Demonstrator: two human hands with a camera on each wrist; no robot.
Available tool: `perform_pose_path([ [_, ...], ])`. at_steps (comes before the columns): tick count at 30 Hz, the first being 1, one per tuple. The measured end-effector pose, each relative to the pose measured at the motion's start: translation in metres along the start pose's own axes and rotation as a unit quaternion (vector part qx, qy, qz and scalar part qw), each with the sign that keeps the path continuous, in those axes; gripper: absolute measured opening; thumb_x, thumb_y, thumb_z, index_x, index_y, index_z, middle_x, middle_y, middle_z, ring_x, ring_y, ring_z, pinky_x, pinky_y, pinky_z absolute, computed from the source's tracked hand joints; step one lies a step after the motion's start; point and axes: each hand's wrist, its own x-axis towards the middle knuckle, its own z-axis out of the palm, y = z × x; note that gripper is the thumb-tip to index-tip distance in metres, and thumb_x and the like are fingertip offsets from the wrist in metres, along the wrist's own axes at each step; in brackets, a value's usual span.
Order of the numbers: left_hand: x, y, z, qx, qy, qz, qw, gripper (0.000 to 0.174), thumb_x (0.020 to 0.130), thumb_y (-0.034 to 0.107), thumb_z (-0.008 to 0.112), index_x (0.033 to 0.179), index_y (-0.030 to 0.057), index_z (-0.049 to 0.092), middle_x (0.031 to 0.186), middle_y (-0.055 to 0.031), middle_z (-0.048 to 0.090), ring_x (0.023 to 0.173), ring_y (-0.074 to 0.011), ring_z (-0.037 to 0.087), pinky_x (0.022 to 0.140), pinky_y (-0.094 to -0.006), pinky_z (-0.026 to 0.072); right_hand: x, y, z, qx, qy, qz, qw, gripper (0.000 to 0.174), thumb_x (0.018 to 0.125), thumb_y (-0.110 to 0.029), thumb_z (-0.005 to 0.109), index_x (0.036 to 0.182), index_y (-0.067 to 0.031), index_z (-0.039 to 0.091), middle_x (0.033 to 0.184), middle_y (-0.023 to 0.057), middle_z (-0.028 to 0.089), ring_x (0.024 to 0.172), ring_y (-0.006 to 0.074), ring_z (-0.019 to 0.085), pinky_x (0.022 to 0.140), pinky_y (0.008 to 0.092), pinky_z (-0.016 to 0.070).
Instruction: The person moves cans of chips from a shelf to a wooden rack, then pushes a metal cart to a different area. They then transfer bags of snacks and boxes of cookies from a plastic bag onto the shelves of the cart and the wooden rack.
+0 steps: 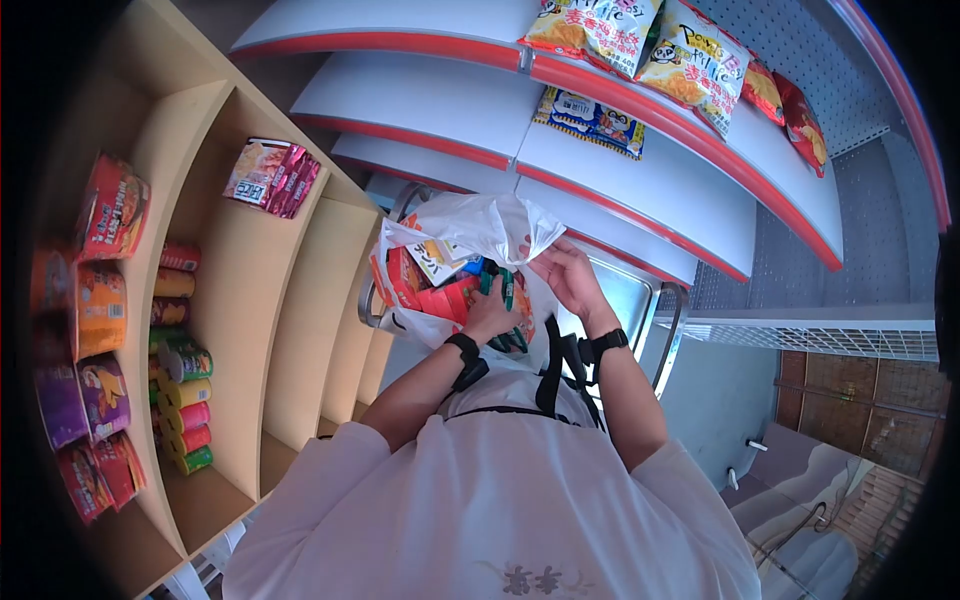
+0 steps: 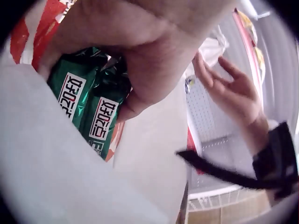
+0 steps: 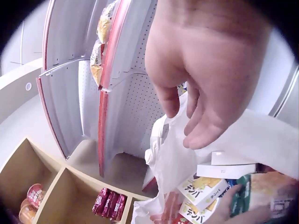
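A white plastic bag (image 1: 505, 215) full of packaged food stands before the person. Inside it, the left hand (image 1: 492, 312) grips two dark green foil packets (image 2: 88, 102) side by side, thumb on one edge; its other fingertips are hidden behind the packets. At the bag's right rim, the right hand (image 1: 570, 275) holds the thin plastic (image 3: 175, 140) between thumb and fingers, lifting that edge. Near the left hand, white and yellow boxes (image 3: 203, 191) and a red package (image 1: 405, 280) lie in the bag.
Behind the bag, white shelves with red edges (image 1: 420, 140) carry chip bags (image 1: 695, 65) and a blue packet (image 1: 590, 122). Wooden shelving (image 1: 235, 290) on the left holds cup noodles and stacked cans (image 1: 185, 390). A metal-railed cart (image 1: 672, 340) stands under the bag.
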Motion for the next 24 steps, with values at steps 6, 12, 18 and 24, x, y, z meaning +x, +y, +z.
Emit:
perform_pose_path([
  [6, -0.026, -0.053, -0.053, -0.126, -0.028, 0.1, 0.987, 0.096, 0.071, 0.025, 0.072, 0.148, 0.0181, 0.015, 0.144, -0.0313, 0.023, 0.135, -0.0437, 0.023, 0.109, -0.0395, 0.0269, -0.013, 0.013, -0.018, -0.137, 0.04, 0.033, 0.989, 0.028, 0.091, -0.007, 0.049, 0.117, 0.0001, 0.051, 0.113, 0.013, 0.06, 0.105, 0.0219, 0.058, 0.091, 0.033, 0.0476],
  [12, -0.159, -0.075, -0.173, -0.527, -0.002, 0.154, 0.836, 0.081, 0.082, 0.0, 0.058, 0.148, 0.0207, 0.017, 0.148, -0.0128, 0.028, 0.133, -0.026, 0.033, 0.103, -0.0387, 0.0367, -0.043, 0.006, -0.013, -0.137, 0.011, 0.05, 0.989, 0.034, 0.093, -0.009, 0.048, 0.125, -0.0005, 0.048, 0.115, 0.0143, 0.059, 0.109, 0.0243, 0.057, 0.095, 0.0356, 0.0453],
  [18, -0.176, -0.084, -0.257, -0.633, 0.279, 0.241, 0.681, 0.08, 0.085, 0.007, 0.056, 0.148, 0.0247, 0.01, 0.142, -0.0121, 0.035, 0.114, -0.0301, 0.053, 0.086, -0.046, 0.0497, -0.036, 0.022, -0.018, -0.145, 0.004, 0.086, 0.986, 0.033, 0.092, -0.009, 0.047, 0.124, -0.0003, 0.047, 0.116, 0.0165, 0.059, 0.109, 0.0254, 0.057, 0.096, 0.0355, 0.0452],
  [24, -0.114, -0.093, -0.336, -0.578, 0.442, 0.239, 0.643, 0.085, 0.085, 0.016, 0.06, 0.147, 0.0312, 0.004, 0.139, -0.0117, 0.037, 0.118, -0.0297, 0.049, 0.088, -0.0503, 0.0468, -0.03, 0.033, -0.018, -0.241, 0.062, 0.08, 0.965, 0.029, 0.087, -0.009, 0.055, 0.114, -0.0007, 0.055, 0.109, 0.0089, 0.059, 0.102, 0.0186, 0.058, 0.092, 0.0338, 0.0464],
])
